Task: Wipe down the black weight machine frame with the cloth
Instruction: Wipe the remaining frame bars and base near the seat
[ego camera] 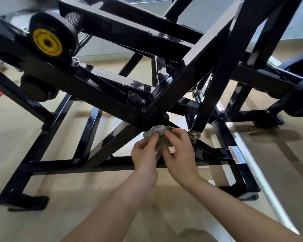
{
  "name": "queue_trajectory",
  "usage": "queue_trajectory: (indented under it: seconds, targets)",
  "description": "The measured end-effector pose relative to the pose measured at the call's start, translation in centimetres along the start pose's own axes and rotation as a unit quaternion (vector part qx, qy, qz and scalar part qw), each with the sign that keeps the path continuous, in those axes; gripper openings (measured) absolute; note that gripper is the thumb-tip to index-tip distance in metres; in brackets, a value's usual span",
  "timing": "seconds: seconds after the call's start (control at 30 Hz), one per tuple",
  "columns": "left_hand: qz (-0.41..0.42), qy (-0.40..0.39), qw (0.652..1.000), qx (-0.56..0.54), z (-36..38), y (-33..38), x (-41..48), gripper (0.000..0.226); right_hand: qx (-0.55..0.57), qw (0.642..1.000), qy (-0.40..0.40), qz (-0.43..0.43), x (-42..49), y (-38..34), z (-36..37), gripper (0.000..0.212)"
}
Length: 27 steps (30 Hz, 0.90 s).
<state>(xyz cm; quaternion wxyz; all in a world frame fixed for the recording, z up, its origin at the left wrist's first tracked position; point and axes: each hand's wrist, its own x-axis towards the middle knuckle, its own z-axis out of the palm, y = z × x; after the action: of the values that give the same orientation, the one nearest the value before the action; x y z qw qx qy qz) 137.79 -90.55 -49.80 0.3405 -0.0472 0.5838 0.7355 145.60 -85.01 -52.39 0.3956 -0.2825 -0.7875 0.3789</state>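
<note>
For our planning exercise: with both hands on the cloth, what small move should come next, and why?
Probably press the cloth up onto the black frame joint and rub; the left hand and right hand pinch it bunched just beneath that joint.

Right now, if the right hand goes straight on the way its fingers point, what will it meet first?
Probably the black frame, at the joint just above the cloth it pinches together with the left hand. The right hand points up and left toward that joint. Depth is unclear.
</note>
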Motion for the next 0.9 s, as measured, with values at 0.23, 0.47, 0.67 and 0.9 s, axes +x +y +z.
queue_trajectory:
  seconds: [0.23,0.47,0.67,0.9]
  targets:
    - [0.074,0.042,0.996,0.006,-0.3,2.0,0.0,0.030,0.027,1.000,0.006,-0.012,1.2,-0.7,0.2,0.037]
    - [0.190,0.056,0.980,-0.022,-1.4,6.0,-0.9,0.021,0.049,0.992,0.008,-0.116,2.6,-4.4,2.6,0.057]
    - [0.283,0.048,0.957,-0.033,-2.0,8.1,-2.8,0.013,0.042,0.972,-0.006,-0.231,3.8,-7.4,3.7,0.054]
    - [0.295,0.069,0.946,-0.119,-2.7,10.7,-3.0,0.025,-0.019,0.973,-0.105,-0.206,6.9,-11.0,4.8,0.053]
